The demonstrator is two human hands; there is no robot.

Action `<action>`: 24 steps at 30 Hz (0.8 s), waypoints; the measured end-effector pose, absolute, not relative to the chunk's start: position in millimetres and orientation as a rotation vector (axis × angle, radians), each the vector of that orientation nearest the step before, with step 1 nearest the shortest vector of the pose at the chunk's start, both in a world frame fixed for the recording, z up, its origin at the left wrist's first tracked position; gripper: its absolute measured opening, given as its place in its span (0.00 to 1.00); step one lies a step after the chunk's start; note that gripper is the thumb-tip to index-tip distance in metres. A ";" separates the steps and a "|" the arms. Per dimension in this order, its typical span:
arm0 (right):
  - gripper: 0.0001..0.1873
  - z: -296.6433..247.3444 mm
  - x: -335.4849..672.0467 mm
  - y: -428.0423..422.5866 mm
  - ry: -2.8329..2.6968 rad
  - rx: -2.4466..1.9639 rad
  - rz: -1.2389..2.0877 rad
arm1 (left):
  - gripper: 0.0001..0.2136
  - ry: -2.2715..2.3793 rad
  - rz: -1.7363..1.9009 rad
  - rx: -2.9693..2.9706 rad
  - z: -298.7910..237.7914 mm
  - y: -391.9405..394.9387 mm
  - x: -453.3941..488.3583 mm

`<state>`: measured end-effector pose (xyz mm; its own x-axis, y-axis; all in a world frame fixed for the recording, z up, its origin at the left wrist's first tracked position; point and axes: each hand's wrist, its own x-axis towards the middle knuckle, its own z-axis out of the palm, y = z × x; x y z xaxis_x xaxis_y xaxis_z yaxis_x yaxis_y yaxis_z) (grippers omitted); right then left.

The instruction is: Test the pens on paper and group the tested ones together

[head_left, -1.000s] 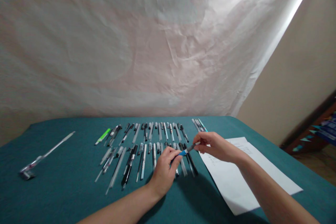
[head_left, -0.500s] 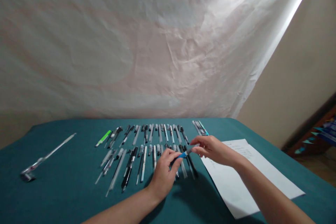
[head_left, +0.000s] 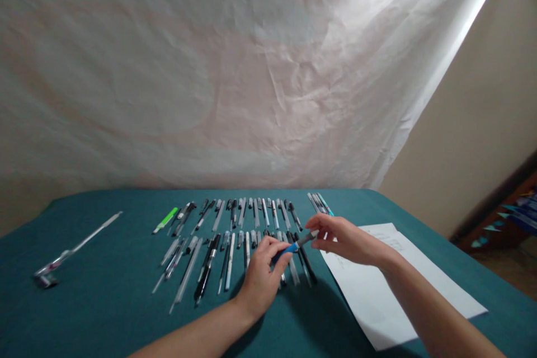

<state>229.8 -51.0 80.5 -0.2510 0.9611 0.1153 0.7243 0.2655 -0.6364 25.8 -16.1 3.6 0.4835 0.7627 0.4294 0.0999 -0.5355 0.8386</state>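
My left hand (head_left: 264, 268) is closed around the blue end of a blue-and-grey pen (head_left: 293, 246), holding it tilted above the rows of pens. My right hand (head_left: 335, 235) has its curled fingers and thumb around the pen's grey end; the exact contact is partly hidden. Beneath and beside my left hand lies the nearer row of pens, with a black pen (head_left: 205, 277) and a white pen (head_left: 230, 262) to its left. A dark pen (head_left: 308, 263) lies below the held one. My left hand covers part of this row.
A farther row of pens with caps includes a white pen (head_left: 265, 212). A green pen (head_left: 168, 218) marks its left end. White paper sheets (head_left: 377, 296) lie under my right forearm. A few pens (head_left: 323, 203) sit behind my right hand. A clear wrapper (head_left: 75, 249) rests far left.
My right hand has shifted slightly right along the pen, so more of its grey end shows. My left hand keeps its hold almost in place.
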 end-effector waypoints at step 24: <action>0.13 79.5 228.4 -51.0 -2.112 -1.530 0.601 | 0.10 0.715 1.081 1.942 4.6 -16.5 25.6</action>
